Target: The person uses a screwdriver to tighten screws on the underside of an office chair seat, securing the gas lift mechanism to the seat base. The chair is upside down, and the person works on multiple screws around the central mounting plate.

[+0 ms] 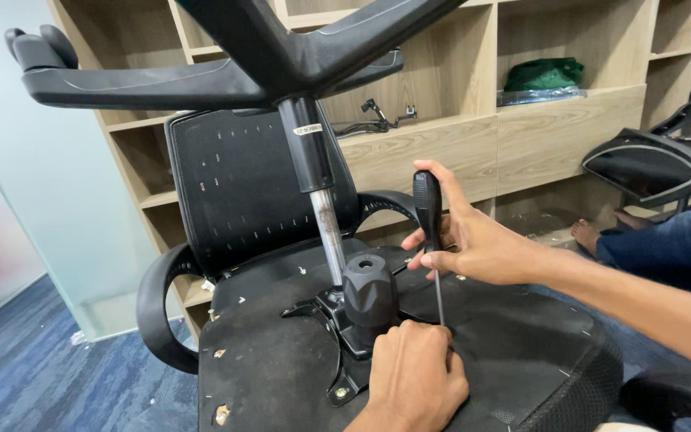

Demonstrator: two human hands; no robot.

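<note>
1. Gripping the screwdriver [429,210] handle upright, the right hand [473,240] closes its fingers round it.
2. Left hand [413,376] is curled on the upturned chair seat [281,376], steadying the shaft near its tip.
3. Best to keep the shaft vertical beside the knob [369,292] on the metal plate [345,336].

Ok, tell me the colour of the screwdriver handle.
Black; the screwdriver handle shows best in the head view.

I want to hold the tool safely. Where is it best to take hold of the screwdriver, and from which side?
Probably grip the screwdriver by its thick black handle, from the right side, as the right hand does. It stands upright, its thin shaft ends low by the left hand, and the knob crowds its left.
</note>
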